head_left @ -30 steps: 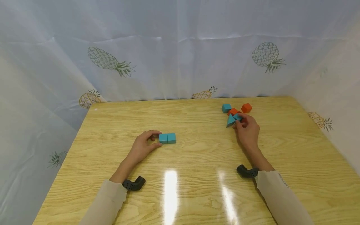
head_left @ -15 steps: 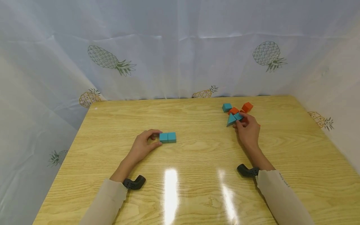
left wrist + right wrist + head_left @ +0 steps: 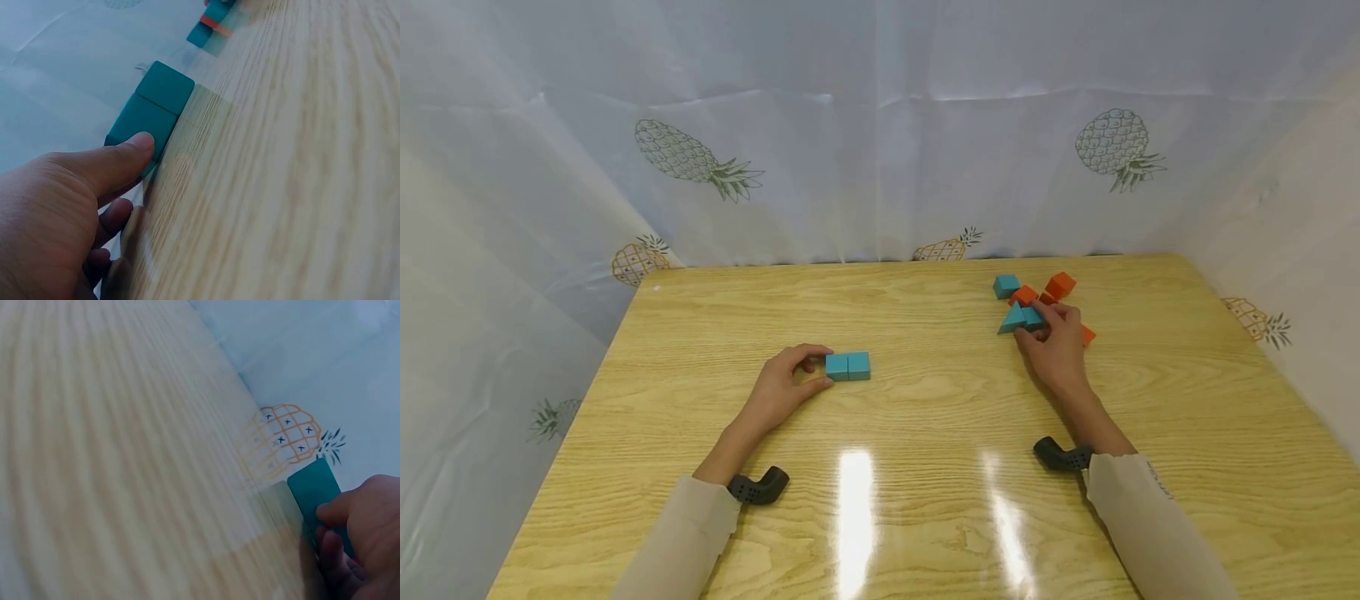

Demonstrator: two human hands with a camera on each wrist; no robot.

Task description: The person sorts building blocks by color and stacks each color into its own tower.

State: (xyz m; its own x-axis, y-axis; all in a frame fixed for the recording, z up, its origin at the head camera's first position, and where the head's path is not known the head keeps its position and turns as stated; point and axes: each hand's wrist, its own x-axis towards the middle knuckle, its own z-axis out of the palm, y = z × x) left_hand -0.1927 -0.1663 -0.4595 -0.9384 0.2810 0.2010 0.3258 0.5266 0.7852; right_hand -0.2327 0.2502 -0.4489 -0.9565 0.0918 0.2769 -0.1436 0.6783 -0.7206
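Pinching the left cube (image 3: 837, 368) of a touching blue pair, the left hand (image 3: 781, 387) has its thumb on the near side and a finger on the far side. The right cube (image 3: 859, 367) sits flush against it, both flat on the one wooden table (image 3: 925, 433), left of its middle.

The right hand (image 3: 1054, 342) is clamped, thumb and finger, on one blue block (image 3: 1033, 317) in the cluster near the table's far right; whether the thumb also bears on the one triangular block (image 3: 1012, 319), touching on the left, I cannot tell. A third blue cube (image 3: 1006, 287) stands just behind. That makes five blue pieces in sight: two in the pair, three in the cluster.

Orange shows in four places: a front orange piece (image 3: 1023, 296), an orange cube (image 3: 1061, 285), a small orange patch (image 3: 1048, 297) between them and the hand, and an orange corner (image 3: 1087, 335) right of the hand. The hand covers part of these, so their exact count is unclear.

Two black wrist devices, left (image 3: 760, 486) and right (image 3: 1062, 455), and two beige sleeves (image 3: 681, 537) show; six distinct pineapple prints (image 3: 1116, 142) mark the curtain (image 3: 880, 183).
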